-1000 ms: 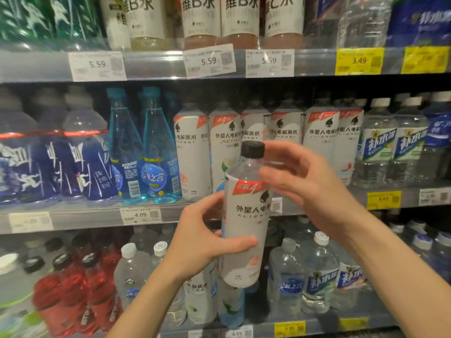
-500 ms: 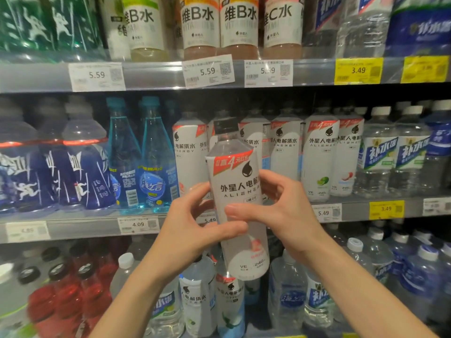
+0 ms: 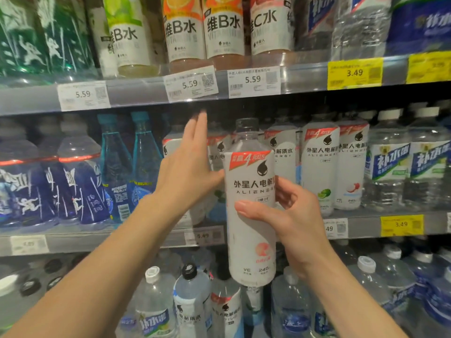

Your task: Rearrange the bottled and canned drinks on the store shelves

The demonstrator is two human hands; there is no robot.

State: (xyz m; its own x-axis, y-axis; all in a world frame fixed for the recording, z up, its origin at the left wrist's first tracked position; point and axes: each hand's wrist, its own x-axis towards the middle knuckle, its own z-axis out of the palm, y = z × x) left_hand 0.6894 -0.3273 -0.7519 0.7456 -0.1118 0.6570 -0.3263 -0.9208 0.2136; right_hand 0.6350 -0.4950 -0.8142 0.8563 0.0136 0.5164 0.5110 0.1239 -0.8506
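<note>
A white-labelled electrolyte bottle (image 3: 250, 198) with a black cap is upright in front of the middle shelf. My right hand (image 3: 283, 215) grips its waist, thumb across the front and fingers behind. My left hand (image 3: 192, 164) has straight fingers and reaches between the white bottles of the same kind (image 3: 319, 164) on the middle shelf, its thumb side touching the held bottle. Its fingertips are blurred near the upper shelf's edge.
Blue bottles (image 3: 78, 186) and teal bottles (image 3: 144, 157) stand left on the middle shelf (image 3: 122, 237), clear water bottles (image 3: 388, 164) right. Vitamin drinks (image 3: 224, 28) line the upper shelf (image 3: 136, 93). Below are red drinks, water and several more electrolyte bottles (image 3: 192, 298).
My left hand let go of the bottle and reached up with straight fingers into the middle shelf row. My right hand now holds the bottle alone, raised and shifted right.
</note>
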